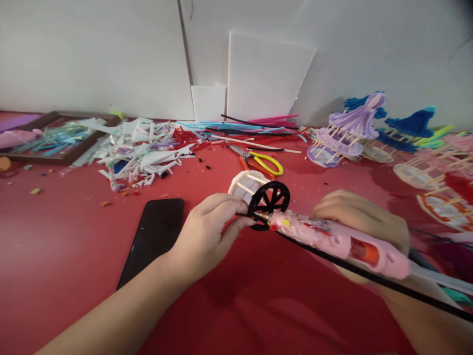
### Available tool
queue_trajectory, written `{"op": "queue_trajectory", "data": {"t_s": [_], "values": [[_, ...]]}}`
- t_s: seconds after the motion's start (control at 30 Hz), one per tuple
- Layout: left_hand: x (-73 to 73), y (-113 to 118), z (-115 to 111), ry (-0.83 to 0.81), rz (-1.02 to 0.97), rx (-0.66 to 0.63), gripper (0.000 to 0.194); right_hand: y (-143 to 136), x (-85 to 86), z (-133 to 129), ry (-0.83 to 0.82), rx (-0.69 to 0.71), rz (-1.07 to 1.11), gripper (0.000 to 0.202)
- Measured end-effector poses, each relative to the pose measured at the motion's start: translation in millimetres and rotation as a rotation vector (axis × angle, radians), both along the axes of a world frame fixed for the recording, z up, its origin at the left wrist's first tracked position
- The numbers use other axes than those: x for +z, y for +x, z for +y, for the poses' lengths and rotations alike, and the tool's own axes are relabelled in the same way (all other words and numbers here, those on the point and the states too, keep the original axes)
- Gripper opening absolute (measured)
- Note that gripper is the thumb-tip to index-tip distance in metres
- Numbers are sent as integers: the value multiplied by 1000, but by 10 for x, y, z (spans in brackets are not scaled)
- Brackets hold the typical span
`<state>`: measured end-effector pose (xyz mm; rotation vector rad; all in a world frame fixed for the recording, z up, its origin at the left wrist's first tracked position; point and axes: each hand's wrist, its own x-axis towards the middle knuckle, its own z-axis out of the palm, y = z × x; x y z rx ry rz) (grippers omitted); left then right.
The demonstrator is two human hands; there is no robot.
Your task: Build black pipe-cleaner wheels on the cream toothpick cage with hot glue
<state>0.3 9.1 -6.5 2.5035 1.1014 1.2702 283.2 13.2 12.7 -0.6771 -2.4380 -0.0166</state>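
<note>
Two hands: both at work above the red surface (207,315)
Left fingers (236,209): pinching the black wheel (275,197) at its edge
Right fingers (343,212): wrapped around the pink glue gun (343,241), tip at the wheel

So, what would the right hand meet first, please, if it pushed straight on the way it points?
Its pink glue gun would probably meet the black spoked wheel first, nozzle leading; they may touch now, depth is unclear.
</note>
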Motion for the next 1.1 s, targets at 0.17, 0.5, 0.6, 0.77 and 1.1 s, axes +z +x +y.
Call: {"op": "queue_trajectory", "data": {"t_s": [0.17, 0.5, 0.6, 0.77, 1.1], "values": [[-5, 1, -2, 7, 9, -6, 7, -105, -7, -43, 56, -58, 71, 9], [-2, 1, 16, 33, 4, -33, 6, -219, -7, -47, 152, -79, 182, 8], [4, 5, 18, 35, 7, -41, 7, -204, -27, -46, 137, -132, 203, 11], [19, 14, 13, 27, 6, -49, 6, -180, -60, -41, 129, -160, 185, 10], [24, 0, 16, 32, 11, -55, 7, -153, -24, -57, 152, -246, 197, 14]]}}
